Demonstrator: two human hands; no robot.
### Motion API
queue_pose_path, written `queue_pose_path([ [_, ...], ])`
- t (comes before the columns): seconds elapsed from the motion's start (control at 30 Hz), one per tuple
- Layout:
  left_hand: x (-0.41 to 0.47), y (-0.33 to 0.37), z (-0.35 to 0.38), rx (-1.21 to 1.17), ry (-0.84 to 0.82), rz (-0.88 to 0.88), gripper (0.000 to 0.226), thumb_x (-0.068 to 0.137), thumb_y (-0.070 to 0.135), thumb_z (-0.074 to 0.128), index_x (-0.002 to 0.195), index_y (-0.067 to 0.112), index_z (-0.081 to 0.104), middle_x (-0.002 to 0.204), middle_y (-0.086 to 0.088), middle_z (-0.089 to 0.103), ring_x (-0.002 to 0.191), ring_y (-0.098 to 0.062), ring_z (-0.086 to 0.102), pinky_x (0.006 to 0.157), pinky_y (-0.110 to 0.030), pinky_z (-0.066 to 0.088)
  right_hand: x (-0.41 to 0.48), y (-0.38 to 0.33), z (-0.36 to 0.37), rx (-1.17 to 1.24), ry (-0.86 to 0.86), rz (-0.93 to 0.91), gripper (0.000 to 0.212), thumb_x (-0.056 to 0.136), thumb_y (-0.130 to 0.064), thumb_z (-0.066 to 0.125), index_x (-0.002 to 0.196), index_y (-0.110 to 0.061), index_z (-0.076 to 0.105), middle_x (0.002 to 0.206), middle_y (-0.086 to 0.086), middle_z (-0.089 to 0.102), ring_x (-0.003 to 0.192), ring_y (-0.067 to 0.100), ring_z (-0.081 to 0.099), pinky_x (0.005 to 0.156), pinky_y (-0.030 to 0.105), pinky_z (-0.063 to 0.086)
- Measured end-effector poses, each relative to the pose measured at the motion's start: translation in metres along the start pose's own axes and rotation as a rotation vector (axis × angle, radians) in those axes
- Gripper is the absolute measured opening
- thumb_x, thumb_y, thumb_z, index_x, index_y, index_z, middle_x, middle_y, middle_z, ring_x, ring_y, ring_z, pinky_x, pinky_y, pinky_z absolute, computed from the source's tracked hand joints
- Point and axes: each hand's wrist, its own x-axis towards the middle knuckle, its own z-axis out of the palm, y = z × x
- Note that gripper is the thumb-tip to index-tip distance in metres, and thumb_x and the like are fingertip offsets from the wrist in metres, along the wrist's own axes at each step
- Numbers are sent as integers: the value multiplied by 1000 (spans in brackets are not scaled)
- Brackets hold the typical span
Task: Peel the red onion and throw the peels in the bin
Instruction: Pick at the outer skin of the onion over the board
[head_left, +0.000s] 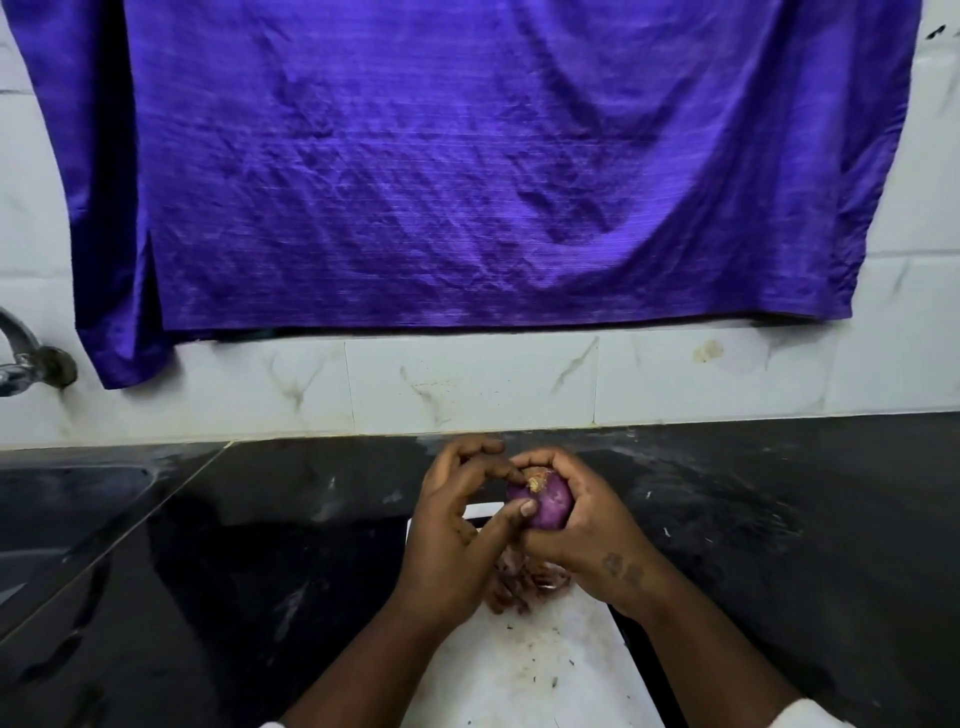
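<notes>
The red onion (545, 501) is held up in both hands just above the far end of a white cutting board (535, 670), its dry tufted end turned up towards the camera. Most of the surface that shows is smooth, shiny purple.

The right hand (587, 530) cups the onion from the right and from behind, its fingers curled over the top and clamped on it. The left hand (452, 525) comes in from the left: its thumb (511, 512) presses on the near side of the onion and a forefinger reaches to the tufted end, so the two pinch the onion between them. The other fingers of that hand are bent behind.

Under the hands a small heap of peels (519, 582) lies on the board, brown and reddish, with dark specks scattered nearer the camera.

The board rests on a glossy black tabletop (260, 571). To the left is a sink (62, 499), with a metal tap (26, 353) fixed to the white tiled wall (467, 384). A large purple cloth (467, 156) hangs over that wall.
</notes>
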Motion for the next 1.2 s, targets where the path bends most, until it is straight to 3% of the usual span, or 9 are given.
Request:
queue_pose_path([
  [0.23,0,6,0,-54,-31,-21,15,90,18,78,100,28,73,133,16,52,124,-15,59,67,-50,65,1,1,0,-22,11,5,52,76,21,74,118,-10,64,111,19,69,87,14,68,72,32,60],
  [0.43,-3,4,1,-9,-122,-1,12,98,24,69,95,27,58,142,16,46,133,-16,52,85,-50,64,0,-2,-4,9,41,30,55,78,20,75,120,-13,65,113,17,71,89,18,70,75,37,60],
  [0.53,-2,5,1,28,-36,-11,19,95,25,75,106,31,61,137,22,47,126,-15,56,69,-42,65,-1,-4,-6,-45,69,40,60,74,18,78,119,-19,67,115,14,70,88,15,71,74,34,62],
  [0.63,0,2,-1,71,-8,24,26,94,23,77,116,35,70,139,22,49,130,-15,56,75,-42,65,-1,-4,-4,-51,32,59,60,74,22,72,120,-17,66,109,10,71,85,13,70,73,34,60],
  [0.83,1,1,2,-1,40,-6,15,86,13,84,95,25,79,128,19,59,127,-13,60,76,-52,65,1,1,-4,-47,0,42,61,73,22,68,120,-17,66,110,8,73,87,16,69,70,33,56],
  [0.93,1,3,2,-49,49,-25,13,82,11,87,88,20,80,124,19,62,126,-10,61,87,-54,62,2,4,-5,-88,5,42,63,71,17,72,120,-22,67,114,7,72,93,18,71,73,35,58],
  [1.07,3,3,0,-56,54,-35,14,79,9,88,83,20,80,123,17,63,125,-12,62,97,-43,59,2,6,-7,-124,-3,38,65,66,7,75,120,-28,67,121,11,66,92,18,69,70,33,57],
  [1.13,3,3,-2,-59,35,-41,14,80,11,88,84,21,79,125,17,61,127,-11,60,93,-34,59,2,6,-8,-135,-13,41,65,66,8,73,119,-28,67,120,13,66,90,16,69,68,32,56],
  [1.2,2,3,-3,-35,-18,-35,11,84,14,85,87,22,78,129,16,57,130,-12,58,88,-38,62,1,4,-8,-141,-21,43,64,66,11,71,118,-28,68,117,14,66,87,14,68,65,31,54],
])
